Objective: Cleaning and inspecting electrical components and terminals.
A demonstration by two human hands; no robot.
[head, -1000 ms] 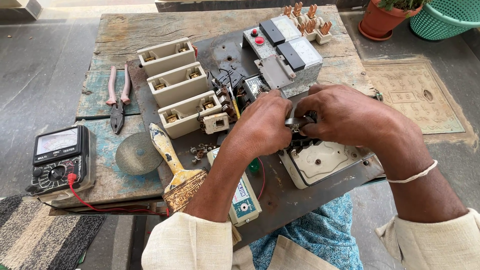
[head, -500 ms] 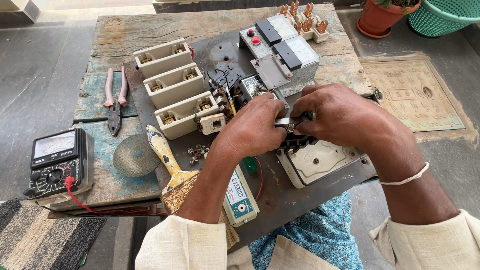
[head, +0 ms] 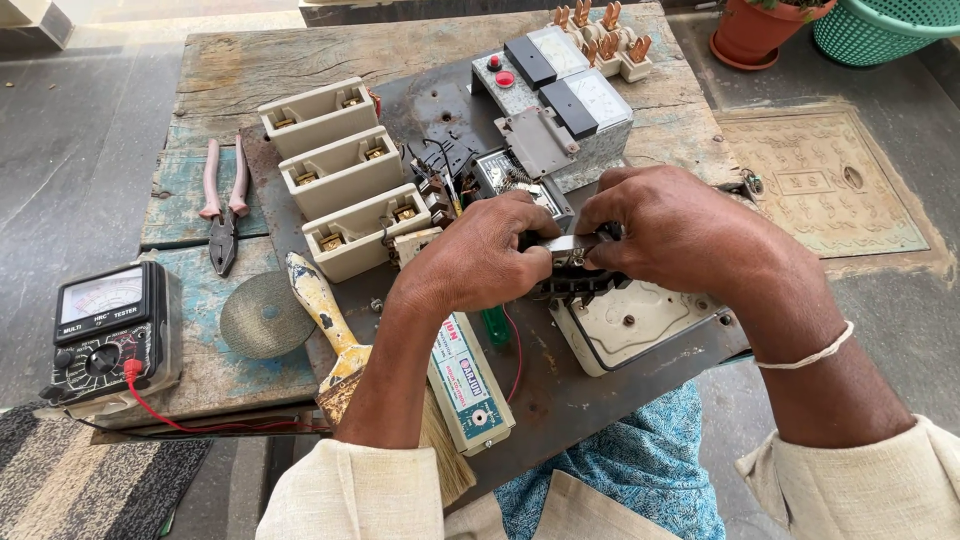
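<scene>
Small metal part [head: 567, 246] pinched mid-air between both hands, just above the dark terminal block [head: 585, 286], probably for lining up. Left hand [head: 480, 255] clenched on one end, right hand [head: 665, 230] gripping the other. Paintbrush [head: 335, 335], pliers [head: 222, 205] and multimeter [head: 105, 330] parked left on the bench [head: 230, 60], within reach.

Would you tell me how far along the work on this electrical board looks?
Done: three cream fuse holders sit in a row on the metal board.
In hand: the left hand and right hand grip a small metal part over a black block.
Left: pliers, brush and meter lie unused.
</scene>
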